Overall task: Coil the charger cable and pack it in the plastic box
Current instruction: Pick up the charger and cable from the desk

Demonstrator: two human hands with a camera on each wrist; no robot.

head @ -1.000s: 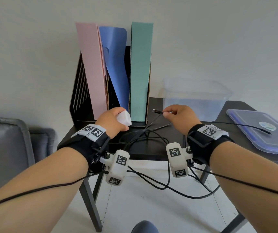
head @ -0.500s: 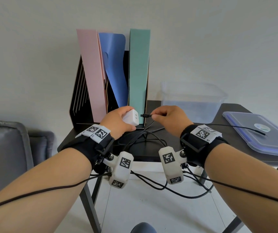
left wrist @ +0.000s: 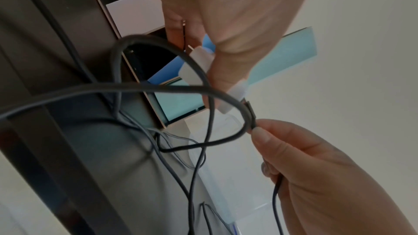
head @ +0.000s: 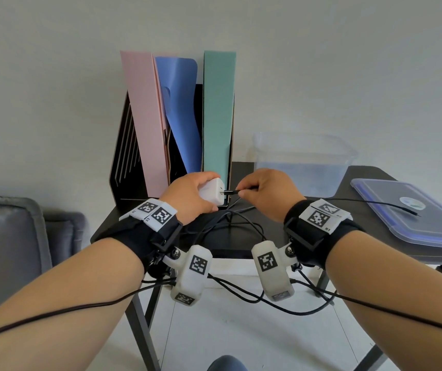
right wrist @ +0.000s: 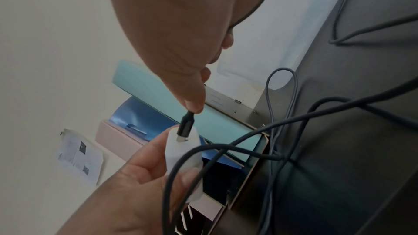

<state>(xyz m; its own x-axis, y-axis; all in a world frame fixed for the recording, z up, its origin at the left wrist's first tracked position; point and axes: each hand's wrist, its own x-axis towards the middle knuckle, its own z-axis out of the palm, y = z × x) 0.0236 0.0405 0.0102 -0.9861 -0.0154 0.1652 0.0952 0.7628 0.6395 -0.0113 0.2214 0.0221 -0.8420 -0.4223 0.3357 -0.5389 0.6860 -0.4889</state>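
Nearest, the cable (head: pixel 237 222) lies in loose tangled loops on the bench (head: pixel 361 180), its far end trailing over the lid (head: pixel 415 220). Just above, the left hand (head: pixel 187 195) has its fingers wrapped round the white adapter (head: pixel 213 195), and the right hand (head: pixel 266 194) pinches the black plug (right wrist: pixel 186 124) between thumb and forefinger, with the plug's metal tip at the adapter's port. I judge they are mating or parting plug and adapter; either way it goes best with the plug kept square to the port and moved straight, gripped by its body rather than the wire, adapter held firm. Beyond stands the file rack (head: pixel 123 162), and to its right the box (head: pixel 303 162), open, with nothing in it.
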